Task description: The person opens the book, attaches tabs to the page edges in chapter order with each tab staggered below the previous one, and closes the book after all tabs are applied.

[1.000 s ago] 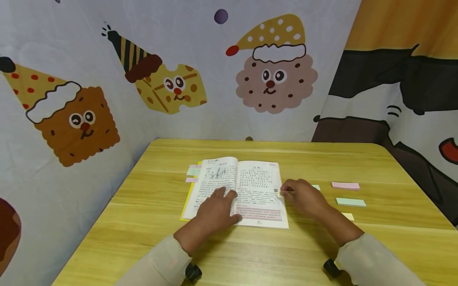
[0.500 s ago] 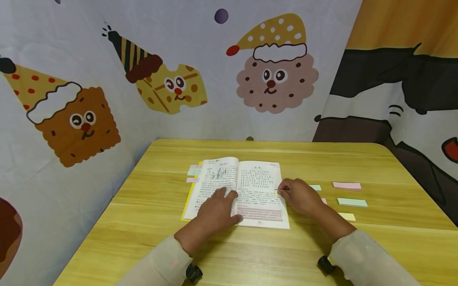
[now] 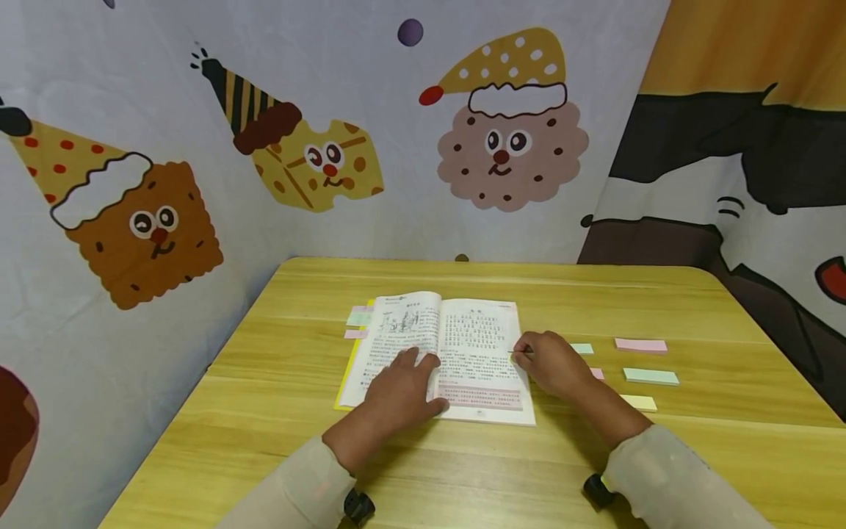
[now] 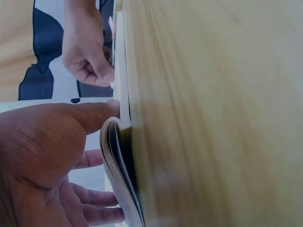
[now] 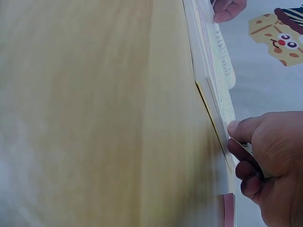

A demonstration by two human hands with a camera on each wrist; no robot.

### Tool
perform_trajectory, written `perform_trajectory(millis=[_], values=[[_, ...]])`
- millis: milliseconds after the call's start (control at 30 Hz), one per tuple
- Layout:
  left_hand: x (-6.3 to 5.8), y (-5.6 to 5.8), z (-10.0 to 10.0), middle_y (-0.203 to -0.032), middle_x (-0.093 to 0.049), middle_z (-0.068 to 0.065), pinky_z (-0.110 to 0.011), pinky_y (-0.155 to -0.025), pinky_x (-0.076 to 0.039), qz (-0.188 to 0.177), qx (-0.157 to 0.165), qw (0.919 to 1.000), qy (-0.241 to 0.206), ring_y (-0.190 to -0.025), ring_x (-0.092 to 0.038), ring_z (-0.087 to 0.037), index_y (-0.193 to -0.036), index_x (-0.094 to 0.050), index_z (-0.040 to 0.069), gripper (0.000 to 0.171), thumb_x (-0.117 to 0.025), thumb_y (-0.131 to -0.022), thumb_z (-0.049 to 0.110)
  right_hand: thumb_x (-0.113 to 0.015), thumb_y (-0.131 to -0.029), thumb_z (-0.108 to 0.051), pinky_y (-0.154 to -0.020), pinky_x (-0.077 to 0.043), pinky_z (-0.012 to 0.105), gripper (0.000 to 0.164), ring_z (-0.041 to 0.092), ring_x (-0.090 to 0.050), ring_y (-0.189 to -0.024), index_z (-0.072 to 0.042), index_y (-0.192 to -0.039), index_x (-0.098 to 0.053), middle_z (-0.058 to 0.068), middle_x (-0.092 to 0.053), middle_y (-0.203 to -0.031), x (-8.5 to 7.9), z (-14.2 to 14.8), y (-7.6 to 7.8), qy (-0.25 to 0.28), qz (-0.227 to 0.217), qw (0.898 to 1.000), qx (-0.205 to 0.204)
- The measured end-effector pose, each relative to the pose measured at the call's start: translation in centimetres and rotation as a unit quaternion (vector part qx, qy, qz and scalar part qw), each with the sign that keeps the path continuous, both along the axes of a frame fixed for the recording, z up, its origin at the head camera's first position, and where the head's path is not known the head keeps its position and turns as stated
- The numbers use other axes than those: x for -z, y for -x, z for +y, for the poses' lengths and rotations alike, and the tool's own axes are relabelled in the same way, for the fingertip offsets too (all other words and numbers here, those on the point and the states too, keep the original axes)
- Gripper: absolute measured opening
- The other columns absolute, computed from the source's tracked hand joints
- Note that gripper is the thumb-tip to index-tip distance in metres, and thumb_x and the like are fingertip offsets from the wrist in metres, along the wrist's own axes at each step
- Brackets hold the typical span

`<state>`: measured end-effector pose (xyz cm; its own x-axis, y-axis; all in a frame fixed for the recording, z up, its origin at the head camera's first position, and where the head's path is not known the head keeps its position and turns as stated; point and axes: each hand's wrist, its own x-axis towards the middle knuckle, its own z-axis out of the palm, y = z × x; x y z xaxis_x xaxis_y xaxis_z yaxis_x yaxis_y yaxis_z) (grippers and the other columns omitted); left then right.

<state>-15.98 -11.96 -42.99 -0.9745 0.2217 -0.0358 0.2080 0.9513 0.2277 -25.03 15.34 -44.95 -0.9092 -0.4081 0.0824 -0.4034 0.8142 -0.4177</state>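
Note:
An open book (image 3: 477,327) with printed text lies on the table, a drawing on its left page. My left hand (image 3: 402,389) rests across the lower left page and the centre fold, fingers spread. In the left wrist view its thumb (image 4: 102,113) lies along the right page. At the right page's outer edge, my right hand (image 3: 558,367) pinches a small yellow sticky note (image 3: 512,358) between thumb and index finger; the fingers hide most of it. Several pink and green sticky notes (image 3: 359,316) stick out from the book's left side.
To the right of the book lie a pink sticky-note pad (image 3: 641,345), a green pad (image 3: 651,376) and a yellow one (image 3: 640,402). Closer to my right hand are a small green slip (image 3: 582,348) and a partly hidden pink slip (image 3: 598,373). A cartoon-printed cloth (image 3: 403,228) hangs behind the table.
My right hand has shifted slightly left with the yellow sticky note, onto the right page's edge, uncovering more of the slips behind it. The left hand has stayed in place.

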Motion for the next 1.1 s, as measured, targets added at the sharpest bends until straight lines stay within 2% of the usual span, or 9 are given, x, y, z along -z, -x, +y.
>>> perform_trajectory(millis=[233, 400, 467, 567, 667, 733, 833, 933, 1100], values=[[-0.2, -0.1, 0.0, -0.148, -0.048, -0.022, -0.052, -0.091, -0.054, 0.002, 0.0, 1.0, 0.003, -0.129, -0.053, -0.04, -0.141, -0.055, 0.015, 0.067, -0.079, -0.087, 0.047, -0.074, -0.094, -0.014, -0.077, -0.051, 0.042, 0.005, 0.02, -0.061, -0.085, -0.01, -0.095, -0.072, -0.002, -0.071, -0.089, 0.0, -0.2, 0.1, -0.005, 0.005, 1.0, 0.004], [-0.2, -0.2, 0.1, -0.148, -0.048, -0.022, -0.052, -0.091, -0.053, 0.002, -0.002, 1.0, 0.002, -0.129, -0.053, -0.04, -0.141, -0.055, 0.015, 0.067, -0.079, -0.087, 0.047, -0.076, -0.094, -0.015, -0.077, -0.051, 0.041, 0.008, 0.021, -0.061, -0.087, -0.009, -0.097, -0.072, 0.001, -0.073, -0.092, 0.0, -0.3, 0.1, -0.008, 0.009, 1.0, 0.01], [-0.2, -0.2, 0.1, -0.148, -0.048, -0.022, -0.052, -0.091, -0.053, 0.002, -0.003, 1.0, 0.002, -0.128, -0.054, -0.039, -0.142, -0.055, 0.015, 0.067, -0.079, -0.087, 0.047, -0.077, -0.093, -0.016, -0.078, -0.051, 0.042, 0.01, 0.023, -0.06, -0.091, -0.009, -0.099, -0.072, 0.002, -0.072, -0.095, 0.1, -0.2, 0.0, -0.009, 0.023, 1.0, 0.012], [-0.3, -0.2, 0.1, -0.148, -0.048, -0.021, -0.052, -0.091, -0.053, 0.0, -0.002, 1.0, 0.0, -0.128, -0.054, -0.039, -0.141, -0.055, 0.015, 0.067, -0.079, -0.087, 0.047, -0.082, -0.089, -0.016, -0.084, -0.048, 0.046, 0.011, 0.027, -0.058, -0.097, -0.012, -0.096, -0.074, 0.002, -0.07, -0.097, 0.1, -0.1, -0.2, -0.017, 0.068, 0.998, 0.003], [-0.3, -0.3, 0.1, -0.147, -0.049, -0.022, -0.053, -0.091, -0.053, -0.002, -0.001, 1.0, -0.003, -0.128, -0.054, -0.039, -0.141, -0.056, 0.015, 0.066, -0.079, -0.087, 0.047, -0.085, -0.084, -0.012, -0.083, -0.044, 0.047, 0.01, 0.027, -0.058, -0.092, -0.014, -0.092, -0.079, 0.0, -0.069, -0.093, 0.1, 0.0, -0.5, -0.031, 0.12, 0.992, -0.033], [-0.3, -0.3, 0.1, -0.147, -0.049, -0.022, -0.053, -0.091, -0.053, -0.003, -0.001, 1.0, -0.005, -0.128, -0.053, -0.039, -0.14, -0.056, 0.015, 0.066, -0.079, -0.087, 0.047, -0.084, -0.084, -0.009, -0.078, -0.044, 0.042, 0.011, 0.023, -0.058, -0.085, -0.015, -0.093, -0.081, -0.002, -0.07, -0.09, 0.0, 0.1, -0.7, -0.041, 0.135, 0.988, -0.066], [-0.3, -0.3, 0.1, -0.147, -0.049, -0.021, -0.053, -0.091, -0.053, -0.004, -0.003, 1.0, -0.004, -0.13, -0.053, -0.04, -0.14, -0.056, 0.016, 0.066, -0.079, -0.087, 0.047, -0.08, -0.087, -0.005, -0.072, -0.047, 0.035, 0.016, 0.018, -0.057, -0.079, -0.011, -0.102, -0.082, -0.001, -0.071, -0.088, -0.4, 0.3, -1.1, -0.055, 0.13, 0.984, -0.112], [-0.2, -0.3, 0.0, -0.148, -0.049, -0.022, -0.053, -0.09, -0.053, -0.002, -0.004, 1.0, -0.002, -0.13, -0.053, -0.04, -0.14, -0.055, 0.016, 0.066, -0.079, -0.087, 0.047, -0.077, -0.089, -0.003, -0.068, -0.05, 0.03, 0.019, 0.017, -0.058, -0.081, -0.008, -0.107, -0.082, -0.001, -0.07, -0.091, -0.9, 0.6, -1.7, -0.059, 0.109, 0.982, -0.144], [-0.3, -0.3, 0.0, -0.147, -0.049, -0.022, -0.054, -0.089, -0.053, 0.0, -0.001, 1.0, -0.003, -0.129, -0.053, -0.04, -0.141, -0.055, 0.015, 0.067, -0.079, -0.087, 0.047, -0.076, -0.084, 0.003, -0.073, -0.055, 0.031, 0.018, 0.018, -0.064, -0.085, -0.006, -0.099, -0.083, -0.001, -0.07, -0.093, -1.7, 1.4, -3.1, -0.036, 0.114, 0.966, -0.228]])
